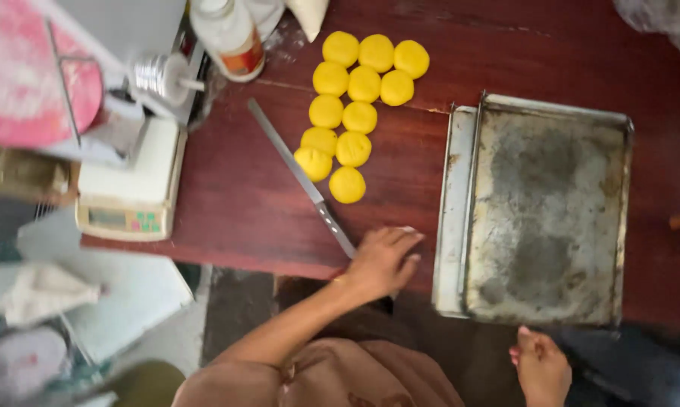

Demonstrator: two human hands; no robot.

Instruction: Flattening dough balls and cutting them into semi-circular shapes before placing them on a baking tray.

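Twelve yellow dough balls [352, 148], perhaps two stacked trays [536, 218], one knife [302, 177].

The tabletop [242, 196] is dark reddish wood with a slight sheen and a visible grain. The baking tray [543, 218] is bare metal, dull, stained and blotchy, over a second metal tray [449, 211]. The knife [298, 173] has a smooth grey metal blade. The yellow dough balls [347, 185] look soft, smooth and matt. The scale [132, 192] is cream plastic, and the bottle [230, 38] is glossy white plastic.
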